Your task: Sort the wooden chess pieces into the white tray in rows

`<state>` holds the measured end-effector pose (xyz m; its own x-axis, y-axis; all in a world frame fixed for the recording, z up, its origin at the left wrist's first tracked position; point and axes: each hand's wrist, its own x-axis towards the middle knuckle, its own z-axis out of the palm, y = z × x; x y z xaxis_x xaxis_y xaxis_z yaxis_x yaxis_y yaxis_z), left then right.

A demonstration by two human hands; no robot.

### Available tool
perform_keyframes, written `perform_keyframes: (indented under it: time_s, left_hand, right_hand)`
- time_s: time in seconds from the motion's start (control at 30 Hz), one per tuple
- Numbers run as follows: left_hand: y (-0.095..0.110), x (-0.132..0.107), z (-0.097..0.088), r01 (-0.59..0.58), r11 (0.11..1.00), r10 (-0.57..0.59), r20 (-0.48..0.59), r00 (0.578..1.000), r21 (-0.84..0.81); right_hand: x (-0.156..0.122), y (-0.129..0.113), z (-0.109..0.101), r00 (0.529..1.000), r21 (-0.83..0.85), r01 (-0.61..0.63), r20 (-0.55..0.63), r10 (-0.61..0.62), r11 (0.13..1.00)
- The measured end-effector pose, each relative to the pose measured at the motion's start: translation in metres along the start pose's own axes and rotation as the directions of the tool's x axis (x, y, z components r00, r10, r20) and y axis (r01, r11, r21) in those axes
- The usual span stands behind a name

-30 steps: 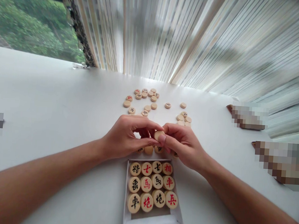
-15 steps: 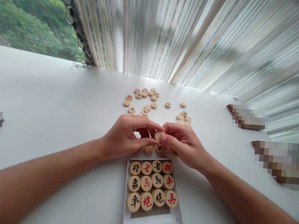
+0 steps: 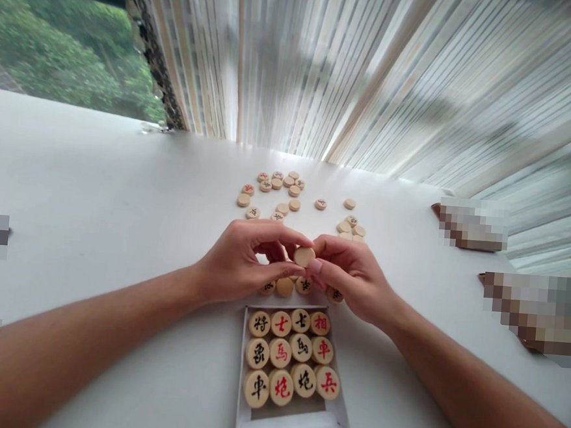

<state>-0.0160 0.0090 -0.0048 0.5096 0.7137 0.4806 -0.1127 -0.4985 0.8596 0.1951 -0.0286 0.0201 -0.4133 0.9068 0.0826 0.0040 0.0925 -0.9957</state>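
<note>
A Chinese chess piece (image 3: 304,257), its visible face blank, is pinched between the thumb and index finger of my left hand (image 3: 243,257). My right hand (image 3: 360,271) meets it from the other side, thumb and fingertips at the piece's right edge. Below the hands lies an open white box (image 3: 295,426) with rows of round wooden pieces marked in black and red characters. A bare strip shows at its near end, by the raised flap. More loose pieces, one a plain disc (image 3: 285,287), lie just beneath my hands, partly hidden by them.
Beyond my hands, several loose pieces (image 3: 294,205) are scattered on the white table (image 3: 120,196), some face down, some showing characters. A smaller cluster (image 3: 351,229) sits right of them. Two brown-edged objects (image 3: 464,236), blurred out, are at the right. A striped curtain (image 3: 286,64) hangs behind.
My right thumb has slid back slightly, so more of the held piece's blank face shows. The view has shifted a little; the box and loose pieces stay put.
</note>
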Motion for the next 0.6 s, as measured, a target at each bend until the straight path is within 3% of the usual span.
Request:
perform_keyframes:
  time_s: [0.47,0.6]
  left_hand:
    - [0.004,0.001,0.001,0.02,1.0,-0.02,-0.016,1.0,0.021]
    - [0.003,0.002,0.001,-0.028,0.996,0.033,-0.053,0.998,0.086]
  right_hand:
    - [-0.002,0.012,-0.005,0.991,-0.214,0.072,-0.096,-0.094,0.974]
    - [-0.002,0.011,-0.008,0.992,-0.232,0.082,-0.074,-0.102,0.969]
